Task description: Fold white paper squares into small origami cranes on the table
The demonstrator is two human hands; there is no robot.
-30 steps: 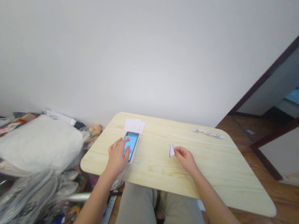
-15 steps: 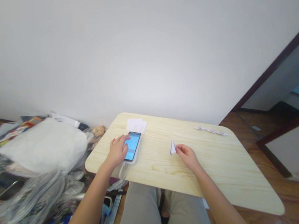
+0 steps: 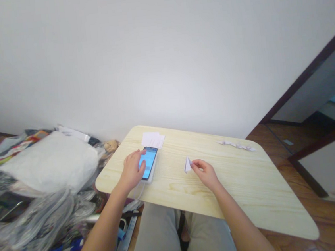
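The left hand (image 3: 132, 171) lies over a phone (image 3: 150, 162) near the table's (image 3: 221, 183) left side. Its fingers (image 3: 136, 156) are loosely spread and curved, resting on the screen without gripping. A white cable (image 3: 139, 191) runs from under the phone toward the table's near edge. The right hand (image 3: 205, 174) is near the table's middle, pinching a small folded paper (image 3: 187, 165) between thumb and forefinger, its other fingers curled in. White notes (image 3: 152, 140) lie at the table's far edge, and a creased paper strip (image 3: 236, 145) lies farther right along it. Left of the table are a white pillow (image 3: 50, 161) and plastic bags (image 3: 35, 223).
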